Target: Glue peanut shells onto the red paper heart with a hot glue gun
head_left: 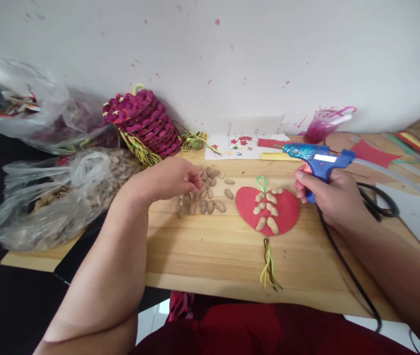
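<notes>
Home craft desk: glue gun (317, 159), paint-spattered wall (210, 54).

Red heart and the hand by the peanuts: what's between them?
Head view: loose peanuts lie on the wooden table between the left hand and the red heart.

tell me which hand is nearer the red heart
Right. The right hand, gripping the glue gun, is at the upper right edge of the red heart; the left hand is off to its left, on the loose peanuts.

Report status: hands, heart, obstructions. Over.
Left hand at peanut pile. Right hand grips glue gun. Red heart flat, peanuts on it. Scissors beside right hand.
</notes>
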{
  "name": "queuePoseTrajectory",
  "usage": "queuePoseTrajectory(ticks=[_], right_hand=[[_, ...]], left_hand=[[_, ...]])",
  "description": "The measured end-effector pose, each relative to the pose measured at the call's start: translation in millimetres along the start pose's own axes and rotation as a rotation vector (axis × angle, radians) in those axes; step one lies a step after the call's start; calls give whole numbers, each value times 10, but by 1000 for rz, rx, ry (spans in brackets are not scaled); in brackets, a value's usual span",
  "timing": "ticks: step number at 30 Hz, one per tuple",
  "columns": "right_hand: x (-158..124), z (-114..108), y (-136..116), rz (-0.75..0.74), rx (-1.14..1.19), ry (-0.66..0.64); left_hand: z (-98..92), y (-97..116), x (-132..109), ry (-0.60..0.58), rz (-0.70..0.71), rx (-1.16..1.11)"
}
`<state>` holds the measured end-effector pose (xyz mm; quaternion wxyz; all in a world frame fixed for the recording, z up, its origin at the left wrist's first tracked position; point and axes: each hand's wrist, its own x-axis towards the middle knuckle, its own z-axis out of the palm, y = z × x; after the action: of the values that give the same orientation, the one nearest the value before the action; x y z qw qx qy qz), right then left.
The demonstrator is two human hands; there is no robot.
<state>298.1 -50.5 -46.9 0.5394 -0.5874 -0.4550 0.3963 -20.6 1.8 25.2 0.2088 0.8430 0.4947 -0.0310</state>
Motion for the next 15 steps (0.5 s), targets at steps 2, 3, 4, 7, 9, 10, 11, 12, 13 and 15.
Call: queuePoseTrajectory(ticks=[2,3,4,7,9,10,11,12,13,15], right_hand=[[-1,-4,1,-4,-7,2],[-1,-5,0,-5,-11,3],[-1,-5,1,-6,-15,1],[5,-4,7,-7,-16,-4],[10,-7,18,-6,-15,-3],[12,-9,23,-7,-15,-2],[13,-12,28,-8,-17,-1],[13,-15,32,-11,-19,-2],[13,-16,34,-12,-21,-4],[11,-17,32,-9,-22,-8]], left_hand=[[0,13,-1,-37,10,3],[7,28,3,-54,30,3],[20,47,10,-63,54,3],[83,100,34,-62,119,19],[138,116,53,-51,148,42],[165,118,62,-51,160,51],[190,117,71,-52,168,59],[211,114,80,-50,173,64],[227,109,87,-49,175,67],[248,99,100,-44,181,66]])
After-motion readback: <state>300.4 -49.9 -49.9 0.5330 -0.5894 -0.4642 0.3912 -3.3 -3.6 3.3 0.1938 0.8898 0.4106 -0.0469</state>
